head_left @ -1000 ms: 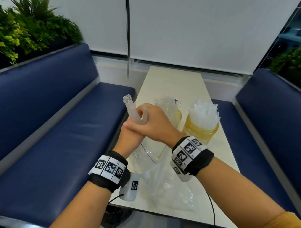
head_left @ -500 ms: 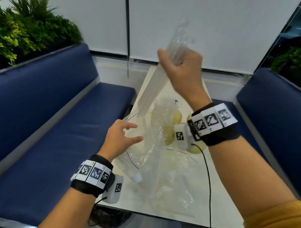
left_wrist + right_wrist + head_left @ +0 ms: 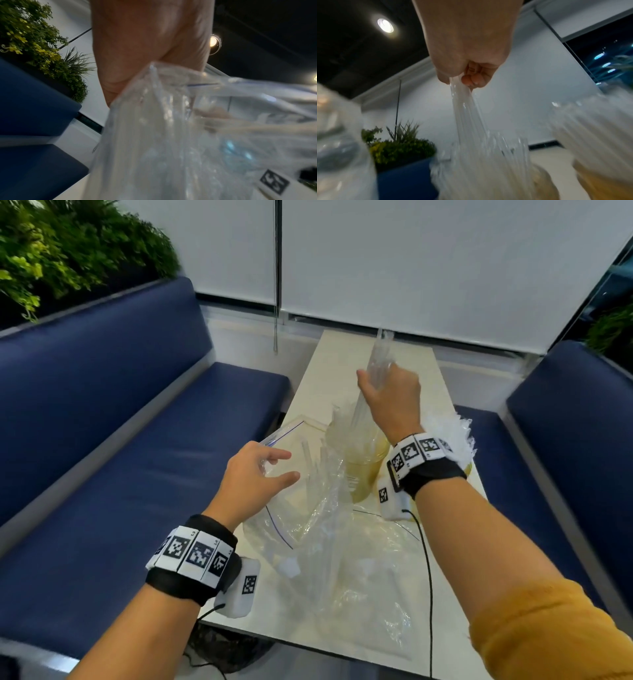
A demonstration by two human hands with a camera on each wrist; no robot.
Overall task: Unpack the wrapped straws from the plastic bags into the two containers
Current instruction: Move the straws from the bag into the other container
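My right hand (image 3: 387, 392) grips a bundle of wrapped straws (image 3: 381, 350) upright; the right wrist view shows the fingertips (image 3: 471, 79) curled round it. The bundle's lower ends (image 3: 471, 121) reach into the left yellowish container (image 3: 366, 470), which holds several straws. The right container (image 3: 468, 469) is mostly behind my right wrist, and its straw tops (image 3: 459, 433) fan out above it. My left hand (image 3: 292, 466) has relaxed, spread fingers resting against the mouth of a clear zip bag (image 3: 308, 508). A few straws (image 3: 306, 453) stand in that bag.
A crumpled clear bag (image 3: 370, 587) lies on the narrow cream table (image 3: 342, 364) near its front edge. A black cable (image 3: 428, 559) runs across the table from my right wrist. Blue benches flank it, left (image 3: 137, 474) and right (image 3: 565, 422).
My right hand pulled the straw bundle out of the bag, lifted it high, then lowered it to the left container. My left hand let go of the bundle and stayed at the bag.
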